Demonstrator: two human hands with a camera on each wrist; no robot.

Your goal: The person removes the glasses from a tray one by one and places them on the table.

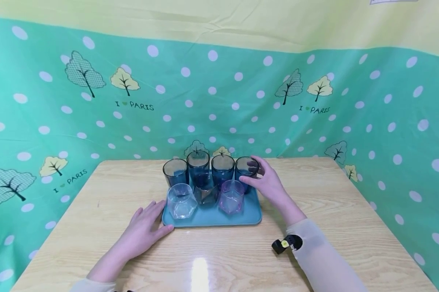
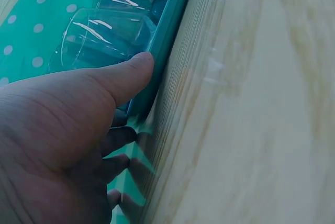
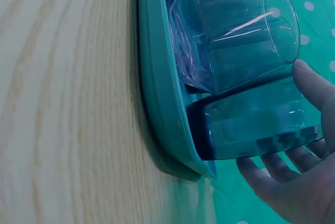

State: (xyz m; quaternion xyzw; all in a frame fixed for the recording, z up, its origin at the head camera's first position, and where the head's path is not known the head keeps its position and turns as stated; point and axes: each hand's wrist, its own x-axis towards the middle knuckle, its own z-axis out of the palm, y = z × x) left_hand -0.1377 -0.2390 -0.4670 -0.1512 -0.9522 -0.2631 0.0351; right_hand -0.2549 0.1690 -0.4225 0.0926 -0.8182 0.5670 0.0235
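Dark blue glass [image 1: 244, 169] stands upright at the back right of a tray [image 1: 210, 220], inside the grip of the right hand [image 1: 269, 183], whose thumb lies across its near side and whose fingers curve round its far and right side. Just in front of that grip, to its left, sits a purple glass [image 1: 232, 199]; a smoky glass [image 1: 206, 195] and a clear glass [image 1: 181, 205] stand farther left along the same row. Level with the grip, three more dark glasses [image 1: 223, 173] line up leftward. Well left of the grip and nearer the person, the left hand [image 1: 146, 230] is spread wide at the tray's front left corner, thumb touching the front edge, fingers beside the left edge. Beneath everything lies a wooden table [image 1: 234, 255].
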